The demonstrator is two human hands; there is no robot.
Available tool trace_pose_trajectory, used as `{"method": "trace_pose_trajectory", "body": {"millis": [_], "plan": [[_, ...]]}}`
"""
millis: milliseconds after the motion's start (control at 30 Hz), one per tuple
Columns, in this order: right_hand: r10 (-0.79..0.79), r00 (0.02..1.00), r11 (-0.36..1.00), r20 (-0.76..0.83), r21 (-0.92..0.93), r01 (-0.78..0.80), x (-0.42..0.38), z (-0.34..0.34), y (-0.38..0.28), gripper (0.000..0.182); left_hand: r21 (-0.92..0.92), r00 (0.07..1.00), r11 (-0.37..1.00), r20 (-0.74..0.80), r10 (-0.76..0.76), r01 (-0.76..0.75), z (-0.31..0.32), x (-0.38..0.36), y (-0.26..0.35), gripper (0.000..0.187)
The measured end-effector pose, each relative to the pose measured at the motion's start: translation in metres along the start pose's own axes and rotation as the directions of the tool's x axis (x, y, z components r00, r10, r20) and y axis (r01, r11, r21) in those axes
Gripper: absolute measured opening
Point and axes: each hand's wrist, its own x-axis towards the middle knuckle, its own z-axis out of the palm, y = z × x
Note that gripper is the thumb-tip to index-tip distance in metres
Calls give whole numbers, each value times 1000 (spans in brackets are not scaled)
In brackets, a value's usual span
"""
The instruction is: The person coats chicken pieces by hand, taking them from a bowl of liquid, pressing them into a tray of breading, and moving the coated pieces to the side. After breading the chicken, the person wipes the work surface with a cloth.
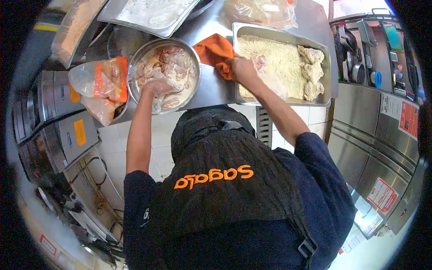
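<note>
My left hand (159, 86), with clear plastic around its fingers, reaches into a round metal bowl (198, 63) of raw meat pieces (173, 58) in a pale, milky liquid. Its fingertips are hidden among the meat and plastic. My right hand (244, 71) is closed on an orange cloth (215, 50) at the left rim of a deep metal tray (283, 29). Pale yellow crumbs (288, 58) fill much of the tray. Coated pieces (311, 74) lie along its right side, and a pinkish piece (260, 62) sits near my right hand.
Left of the bowl stands a plastic bag (101, 83) with orange print. A metal pan of white powder (150, 13) and a long container (78, 29) are at the back left. Another clear bag (261, 11) lies behind the tray. Steel cabinets (355, 108) stand to the right.
</note>
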Motion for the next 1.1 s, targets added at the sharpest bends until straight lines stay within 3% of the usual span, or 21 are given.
{"method": "trace_pose_trajectory", "body": {"millis": [33, 133, 200, 267, 300, 333, 400, 467, 500, 533, 600, 667, 767, 800, 833, 867, 900, 967, 1000, 1033, 1100], "plan": [[118, 993, 993, -9, -16, -118, -8, 5, -11, 15, 6, 1000, 1000, 7, 2, -2, 3, 4, -4, 51], [203, 976, 977, 78, -79, -197, -25, 23, -27, 15, 32, 999, 998, 30, 44, -45, 11, 22, -17, 54], [215, 969, 973, 118, -109, -202, -33, 37, -31, 14, 44, 995, 995, 45, 88, -90, 15, 33, -23, 56], [59, 998, 998, 18, -30, -58, -44, 48, -38, 12, 51, 988, 988, 65, 143, -147, 21, 47, -32, 58], [173, 979, 983, 107, 37, -178, -42, 48, -42, 19, 52, 982, 982, 69, 177, -181, 23, 57, -37, 59], [185, 978, 981, 99, 39, -189, -37, 50, -44, 19, 48, 975, 976, 71, 211, -214, 25, 66, -42, 59], [263, 956, 964, -132, 59, -258, -27, 60, -45, 33, 26, 964, 968, 101, 244, -248, 23, 66, -44, 61], [265, 919, 964, -293, 53, -261, -14, 77, -42, 36, 40, 954, 973, 207, 215, -227, 6, 45, -39, 66], [304, 906, 952, -294, 68, -297, -15, 99, -36, 36, 34, 940, 977, 283, 192, -210, -6, 30, -25, 70], [327, 899, 936, -292, -33, -351, -17, 124, -24, 36, 52, 933, 973, 300, 200, -225, -10, 21, -11, 70], [360, 884, 900, -298, -139, -414, -21, 138, -11, 36, 271, 977, 948, 175, 124, -169, -13, -1, 10, 63], [408, 843, 913, -352, 152, -378, -34, 148, -8, 36, 253, 971, 943, 148, 186, -219, -15, -12, 9, 60], [540, 811, 804, -228, 427, -415, -63, 137, -25, 34, 195, 956, 952, 225, 190, -235, -5, 24, -9, 58], [401, 853, 914, -335, 211, -346, -73, 127, -40, 33, 206, 953, 947, 228, 198, -246, -5, 25, -11, 58], [412, 844, 909, -342, 214, -357, -80, 128, -49, 33, 79, 951, 968, 220, 216, -238, -4, 25, -14, 55], [488, 848, 872, -205, 88, -481, -87, 130, -57, 35, -51, 950, 973, 212, 229, -223, -2, 23, -15, 53], [569, 819, 818, -72, -53, -573, -91, 132, -63, 38, -39, 949, 973, 218, 228, -225, -2, 22, -15, 53], [611, 774, 787, -166, 17, -617, -87, 131, -73, 42, -20, 948, 965, 182, 262, -263, -2, 22, -13, 82], [641, 724, 760, -255, 82, -645, -84, 131, -76, 47, -9, 946, 964, 188, 264, -267, -2, 28, -14, 82], [575, 743, 817, -343, 193, -543, -78, 132, -72, 57, -9, 934, 968, 261, 245, -251, -4, 33, -16, 80], [532, 753, 840, -387, 129, -527, -69, 140, -64, 59, 9, 913, 972, 344, 217, -234, -1, 41, -23, 78]]}}
